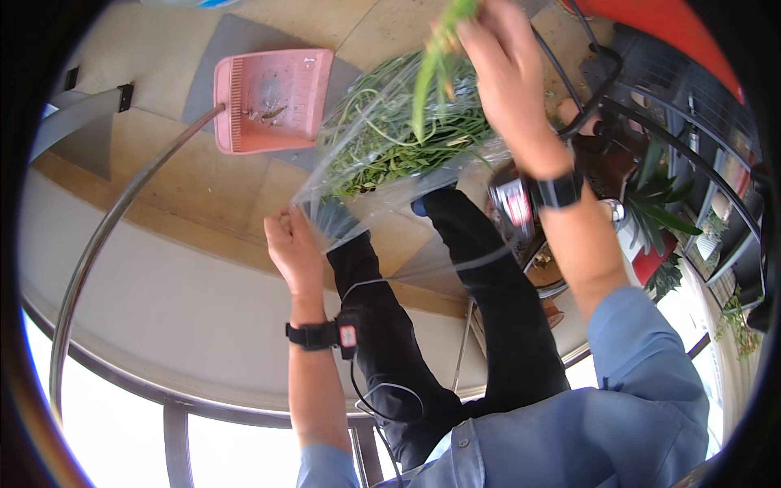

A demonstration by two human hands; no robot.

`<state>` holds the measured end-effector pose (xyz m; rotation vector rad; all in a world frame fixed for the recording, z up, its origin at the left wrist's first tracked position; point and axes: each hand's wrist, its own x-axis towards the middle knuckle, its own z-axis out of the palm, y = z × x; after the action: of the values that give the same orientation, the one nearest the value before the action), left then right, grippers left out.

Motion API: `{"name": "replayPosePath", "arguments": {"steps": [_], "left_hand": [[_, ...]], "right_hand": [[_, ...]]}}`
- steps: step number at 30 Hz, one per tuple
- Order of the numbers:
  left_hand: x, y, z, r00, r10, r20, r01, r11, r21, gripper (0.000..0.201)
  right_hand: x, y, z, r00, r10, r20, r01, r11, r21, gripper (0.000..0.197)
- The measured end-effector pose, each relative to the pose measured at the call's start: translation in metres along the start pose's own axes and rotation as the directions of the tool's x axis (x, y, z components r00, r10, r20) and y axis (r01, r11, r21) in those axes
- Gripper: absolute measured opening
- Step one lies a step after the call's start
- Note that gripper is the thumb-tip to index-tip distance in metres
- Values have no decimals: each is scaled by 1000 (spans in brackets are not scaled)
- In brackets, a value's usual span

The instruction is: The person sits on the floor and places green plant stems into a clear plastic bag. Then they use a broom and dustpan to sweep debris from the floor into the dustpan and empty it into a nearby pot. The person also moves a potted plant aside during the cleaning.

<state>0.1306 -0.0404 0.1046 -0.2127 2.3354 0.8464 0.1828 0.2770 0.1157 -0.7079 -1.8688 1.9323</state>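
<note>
My left hand (294, 250) is closed, pinching the edge of a clear plastic bag (325, 175) and drawing its film taut. Green stalks and leafy greens (407, 134) lie in a heap in and behind the film, beyond my feet. Raised above the heap at the top, my right hand (508, 69) is closed around a small bunch of long green leaves (427, 85). These leaves hang down in front of the bag and are smeared by motion. Their exact kind cannot be made out.
A pink dustpan (277, 98) with bits of debris sits on the tiled floor, its metal handle (106, 220) curving down at left. Potted plants (651, 199) and dark metal racks (691, 114) stand at right. A cable (370, 415) hangs from my left wrist device.
</note>
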Motion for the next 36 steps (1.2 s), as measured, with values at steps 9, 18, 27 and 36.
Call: {"name": "replayPosePath", "arguments": {"steps": [9, 18, 27, 36], "left_hand": [[-1, 29, 6, 990, 140, 21, -141, 972, 186, 25], [-4, 3, 17, 992, 99, 79, -107, 989, 105, 19], [-30, 7, -41, 965, -149, 216, 132, 987, 90, 46], [-103, -22, -193, 993, 115, 40, -116, 993, 24, 36]], "right_hand": [[-195, -9, 24, 318, 940, 127, -751, 168, 639, 24], [-209, 48, 45, 530, 848, 19, -813, 501, 297, 41], [-174, -32, 66, 814, 579, -40, -573, 792, -211, 38], [-33, -212, 309, 963, -260, 76, 269, 884, -382, 59]]}}
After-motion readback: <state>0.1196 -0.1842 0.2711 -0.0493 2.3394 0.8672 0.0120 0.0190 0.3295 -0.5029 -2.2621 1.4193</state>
